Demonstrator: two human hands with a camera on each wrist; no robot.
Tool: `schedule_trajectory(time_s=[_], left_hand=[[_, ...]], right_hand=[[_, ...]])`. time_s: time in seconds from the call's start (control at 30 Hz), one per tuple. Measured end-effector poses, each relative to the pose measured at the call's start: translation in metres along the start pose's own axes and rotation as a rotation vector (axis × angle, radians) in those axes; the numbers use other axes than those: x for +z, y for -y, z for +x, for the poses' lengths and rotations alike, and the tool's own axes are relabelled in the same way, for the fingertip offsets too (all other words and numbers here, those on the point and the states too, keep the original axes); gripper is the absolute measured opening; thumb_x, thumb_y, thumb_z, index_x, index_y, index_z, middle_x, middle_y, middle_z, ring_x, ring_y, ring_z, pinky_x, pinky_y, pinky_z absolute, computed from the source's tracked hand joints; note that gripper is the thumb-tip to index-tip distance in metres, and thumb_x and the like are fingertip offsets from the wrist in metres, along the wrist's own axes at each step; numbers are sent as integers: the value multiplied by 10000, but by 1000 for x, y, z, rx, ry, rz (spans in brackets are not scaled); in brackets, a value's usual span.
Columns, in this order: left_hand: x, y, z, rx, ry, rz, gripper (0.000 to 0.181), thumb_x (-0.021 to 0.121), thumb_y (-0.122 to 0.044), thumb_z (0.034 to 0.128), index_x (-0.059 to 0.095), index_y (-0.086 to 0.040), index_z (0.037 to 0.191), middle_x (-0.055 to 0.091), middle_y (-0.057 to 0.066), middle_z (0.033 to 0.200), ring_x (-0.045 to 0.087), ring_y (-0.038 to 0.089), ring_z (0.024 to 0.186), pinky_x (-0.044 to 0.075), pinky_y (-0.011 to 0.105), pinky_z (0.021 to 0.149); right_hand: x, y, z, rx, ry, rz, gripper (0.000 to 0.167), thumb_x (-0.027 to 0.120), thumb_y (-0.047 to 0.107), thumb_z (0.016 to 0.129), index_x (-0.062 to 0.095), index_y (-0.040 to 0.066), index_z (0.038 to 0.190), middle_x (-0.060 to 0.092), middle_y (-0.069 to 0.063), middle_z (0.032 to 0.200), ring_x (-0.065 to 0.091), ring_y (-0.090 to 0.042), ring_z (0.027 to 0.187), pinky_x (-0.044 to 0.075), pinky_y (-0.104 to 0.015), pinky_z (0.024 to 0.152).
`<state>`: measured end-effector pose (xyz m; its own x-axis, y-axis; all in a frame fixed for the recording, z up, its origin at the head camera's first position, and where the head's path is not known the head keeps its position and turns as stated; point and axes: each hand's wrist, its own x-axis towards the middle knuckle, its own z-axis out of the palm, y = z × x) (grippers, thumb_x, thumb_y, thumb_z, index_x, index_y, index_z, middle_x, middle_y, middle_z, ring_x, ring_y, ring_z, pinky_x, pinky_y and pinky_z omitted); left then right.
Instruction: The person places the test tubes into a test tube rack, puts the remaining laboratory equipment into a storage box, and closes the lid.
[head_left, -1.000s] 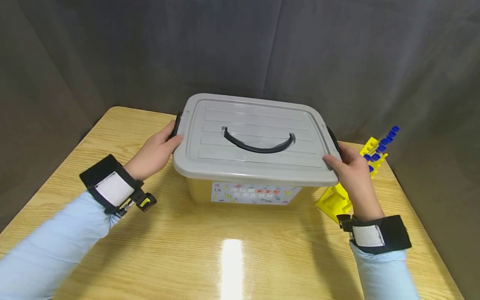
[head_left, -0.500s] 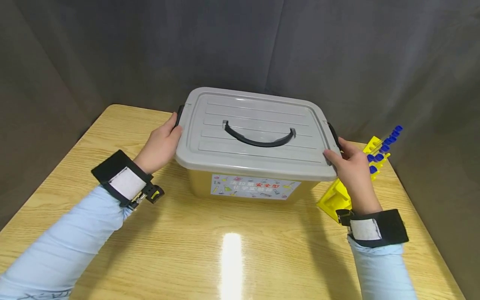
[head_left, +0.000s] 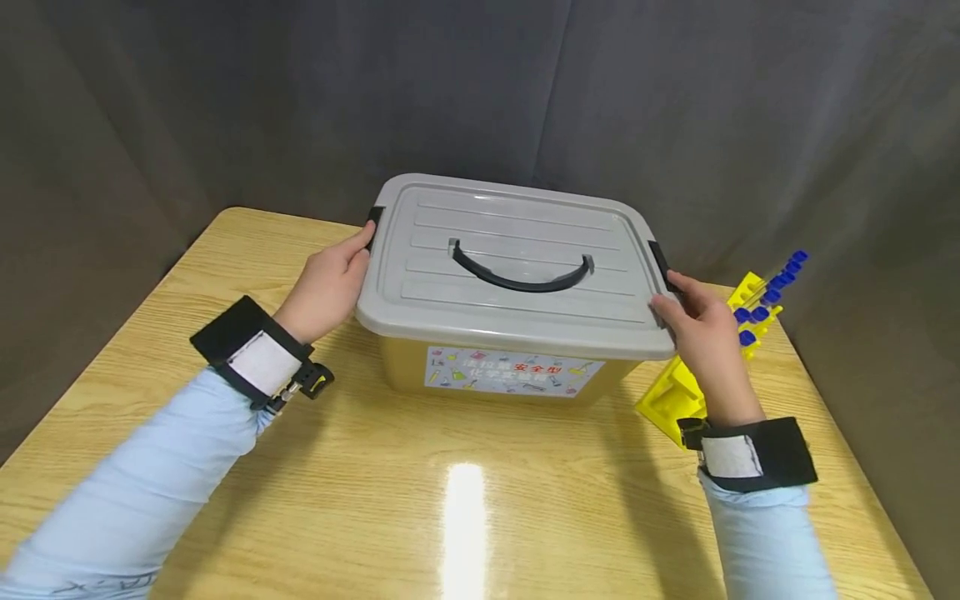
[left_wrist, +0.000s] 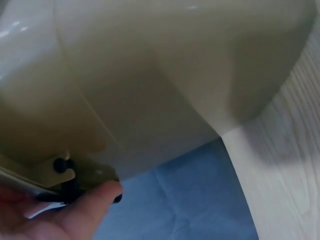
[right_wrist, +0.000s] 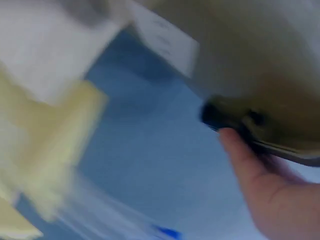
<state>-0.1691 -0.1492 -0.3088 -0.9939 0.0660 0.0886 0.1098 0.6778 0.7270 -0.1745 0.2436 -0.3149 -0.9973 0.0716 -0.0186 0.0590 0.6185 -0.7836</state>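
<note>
A tan plastic storage box [head_left: 401, 367] stands on the table under a grey lid [head_left: 517, 221]. Its black carry handle [head_left: 517, 285] lies flat, and a printed label [head_left: 513, 371] faces me. At the left end, my left hand [head_left: 326, 287] grips the rim, fingers by the left black latch [head_left: 376, 217] and thumb at the lid's edge. My right hand [head_left: 705, 337] pinches the opposite end near the right latch [head_left: 657, 254]. Both latches lie over the lid's edge. The left wrist view shows a fingertip [left_wrist: 111, 191] under the rim beside the black latch.
Close to the right hand stands a yellow test tube rack [head_left: 675, 392], partly hidden by that hand, with several blue-capped tubes [head_left: 760, 313]. The wooden table [head_left: 360, 492] reaches a grey curtain [head_left: 465, 92] behind. The right wrist view is blurred.
Both black side latches have swung inward from standing out at the ends to lying over the lid's edge. The hands have moved slightly with them; the view has shifted a little.
</note>
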Motion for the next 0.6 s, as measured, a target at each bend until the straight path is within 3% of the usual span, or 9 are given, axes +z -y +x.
schedule_trajectory(time_s=[0.1, 0.2, 0.27, 0.37, 0.4, 0.47, 0.6], left_hand=[[3, 1, 3, -20, -3, -19, 467, 249, -172, 1023, 241, -52, 1474, 307, 165, 1488, 514, 313, 1028, 393, 344, 700], [6, 3, 7, -27, -2, -54, 472, 250, -192, 1025, 231, -70, 1480, 290, 149, 1502, 519, 322, 1011, 394, 344, 686], [6, 5, 9, -25, 5, -76, 481, 245, -223, 1026, 223, -85, 1485, 280, 144, 1511, 513, 331, 1128, 449, 368, 826], [3, 9, 8, -35, -9, -93, 512, 257, -276, 1022, 203, -81, 1493, 259, 157, 1522, 358, 338, 1344, 343, 464, 1064], [2, 10, 6, -33, -28, -89, 523, 268, -289, 1020, 206, -69, 1491, 256, 167, 1523, 285, 339, 1385, 284, 488, 1098], [2, 11, 1, -11, -84, -73, 539, 312, -296, 1013, 231, -36, 1479, 254, 197, 1518, 261, 372, 1390, 236, 522, 1112], [7, -2, -9, 101, -225, 20, 540, 413, -276, 987, 315, 3, 1439, 263, 245, 1499, 205, 427, 1390, 131, 556, 1126]], right_hand=[[8, -17, -9, -1, -54, 114, 581, 237, 441, 1008, 238, 113, 1487, 281, -120, 1525, 316, -318, 1375, 269, -504, 1102], [16, -34, -21, -2, -132, 138, 565, 181, 414, 1020, 330, 79, 1450, 369, -106, 1484, 357, -287, 1359, 315, -468, 1085], [18, -41, -26, -2, -163, 118, 562, 180, 398, 1023, 399, 54, 1411, 455, -123, 1420, 436, -289, 1300, 371, -444, 1048], [18, -45, -28, -5, -179, 75, 565, 212, 408, 1021, 427, 38, 1391, 485, -146, 1391, 469, -302, 1268, 390, -440, 1030], [15, -45, -28, -8, -181, 56, 570, 225, 419, 1017, 430, 39, 1389, 485, -149, 1391, 471, -310, 1264, 389, -449, 1029], [9, -42, -27, -29, -193, 7, 557, 257, 418, 1014, 437, 42, 1384, 475, -149, 1400, 460, -326, 1270, 380, -482, 1031], [-4, -25, -22, -125, -180, -93, 544, 319, 410, 1005, 338, 98, 1450, 342, -149, 1491, 327, -385, 1348, 281, -586, 1062]])
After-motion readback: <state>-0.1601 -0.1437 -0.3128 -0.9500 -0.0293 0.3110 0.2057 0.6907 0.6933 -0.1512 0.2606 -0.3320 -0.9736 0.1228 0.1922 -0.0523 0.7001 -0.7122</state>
